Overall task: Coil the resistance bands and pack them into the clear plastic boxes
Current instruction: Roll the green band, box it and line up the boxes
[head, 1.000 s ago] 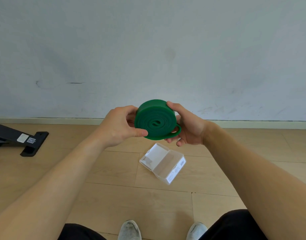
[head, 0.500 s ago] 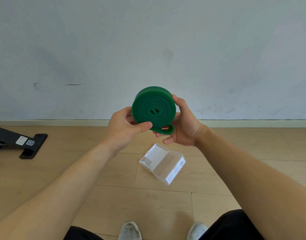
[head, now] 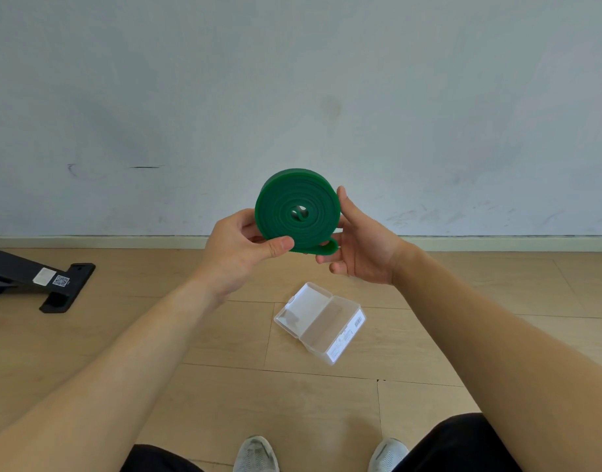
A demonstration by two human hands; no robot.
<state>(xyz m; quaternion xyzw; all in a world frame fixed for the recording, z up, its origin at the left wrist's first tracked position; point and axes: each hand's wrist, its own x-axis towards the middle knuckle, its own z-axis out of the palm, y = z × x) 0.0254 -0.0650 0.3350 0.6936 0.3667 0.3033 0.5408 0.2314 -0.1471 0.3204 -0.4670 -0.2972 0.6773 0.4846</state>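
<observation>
left hand [head: 238,248] pinches the low left edge of the rolled green band [head: 296,212]. right hand [head: 364,248] cups its right side, thumb up. the band stands on edge in the middle of the frame, flat face to us. the clear box [head: 321,321] lies open right below, a bit nearer the right hand, its long side pointing lower right. a small loose end [head: 328,247] pokes out. fingers behind the band are hidden.

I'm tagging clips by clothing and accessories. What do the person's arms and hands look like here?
The left forearm and right forearm are bare to the frame edge, with no sleeves in view. The left hand and right hand wear no gloves, and no watch, bracelet or ring shows.
</observation>
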